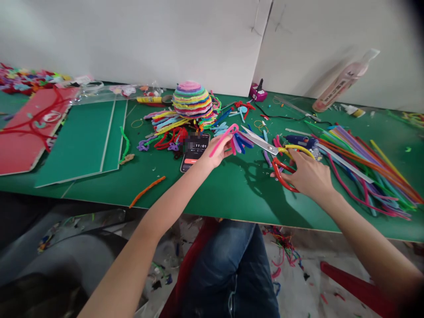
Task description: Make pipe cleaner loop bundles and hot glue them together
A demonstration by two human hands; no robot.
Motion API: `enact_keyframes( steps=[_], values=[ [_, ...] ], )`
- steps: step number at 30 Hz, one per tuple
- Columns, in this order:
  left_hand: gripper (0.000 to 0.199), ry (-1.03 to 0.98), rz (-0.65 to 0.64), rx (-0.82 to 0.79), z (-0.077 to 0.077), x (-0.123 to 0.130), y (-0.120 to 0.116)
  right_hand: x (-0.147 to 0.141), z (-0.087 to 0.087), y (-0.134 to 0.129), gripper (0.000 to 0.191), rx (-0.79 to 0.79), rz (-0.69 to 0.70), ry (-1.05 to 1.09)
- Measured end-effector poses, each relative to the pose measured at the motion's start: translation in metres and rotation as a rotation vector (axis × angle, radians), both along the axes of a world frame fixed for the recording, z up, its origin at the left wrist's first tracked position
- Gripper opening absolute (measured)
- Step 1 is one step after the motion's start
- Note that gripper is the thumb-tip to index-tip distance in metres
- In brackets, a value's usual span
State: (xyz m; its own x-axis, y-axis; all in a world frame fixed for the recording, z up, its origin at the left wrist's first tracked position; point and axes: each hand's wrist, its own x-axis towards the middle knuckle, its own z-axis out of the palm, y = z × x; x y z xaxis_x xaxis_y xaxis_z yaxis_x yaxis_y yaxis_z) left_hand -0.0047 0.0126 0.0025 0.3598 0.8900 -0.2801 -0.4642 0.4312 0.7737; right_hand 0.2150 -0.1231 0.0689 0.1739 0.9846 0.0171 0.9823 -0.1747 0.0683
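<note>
My left hand (221, 149) is closed on a bunch of bent pipe cleaners (239, 140), pink, purple and blue, held above the green table. In my right hand (306, 170) is a pair of scissors (266, 145) with one yellow and one red handle loop. The blades point left, their tips close to the pink pipe cleaner, and the handles are spread apart. Whether a blade touches the bunch I cannot tell. Behind my left hand stands a striped dome of coiled pipe cleaners (192, 100). A phone (195, 152) showing a timer lies beside my left wrist.
Long loose pipe cleaners (371, 163) and a blue glue gun (301, 141) lie at the right. A pink bottle (344, 81) leans against the white wall. Green boards (82, 137) and a red board (33, 128) lie left. An orange pipe cleaner (147, 191) lies near the front edge.
</note>
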Motion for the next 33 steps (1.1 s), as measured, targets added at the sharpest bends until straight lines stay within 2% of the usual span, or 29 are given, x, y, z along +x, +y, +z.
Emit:
enact_keyframes(
  steps=[14, 20, 25, 33],
  values=[
    [0.01, 0.001, -0.071, 0.003, -0.007, 0.0, -0.001, -0.001, -0.008, 0.004, 0.059, 0.05, 0.037, -0.072],
    [0.006, 0.059, -0.033, -0.03, 0.001, 0.002, -0.003, -0.002, -0.01, 0.004, 0.057, 0.043, 0.073, -0.127],
    [0.014, 0.07, -0.016, -0.043, 0.009, 0.002, -0.006, 0.001, -0.016, 0.006, 0.06, 0.003, 0.157, -0.227],
    [0.015, 0.095, -0.02, -0.139, 0.001, 0.006, -0.006, -0.001, -0.011, 0.011, 0.054, -0.158, 0.215, -0.249]
  ],
)
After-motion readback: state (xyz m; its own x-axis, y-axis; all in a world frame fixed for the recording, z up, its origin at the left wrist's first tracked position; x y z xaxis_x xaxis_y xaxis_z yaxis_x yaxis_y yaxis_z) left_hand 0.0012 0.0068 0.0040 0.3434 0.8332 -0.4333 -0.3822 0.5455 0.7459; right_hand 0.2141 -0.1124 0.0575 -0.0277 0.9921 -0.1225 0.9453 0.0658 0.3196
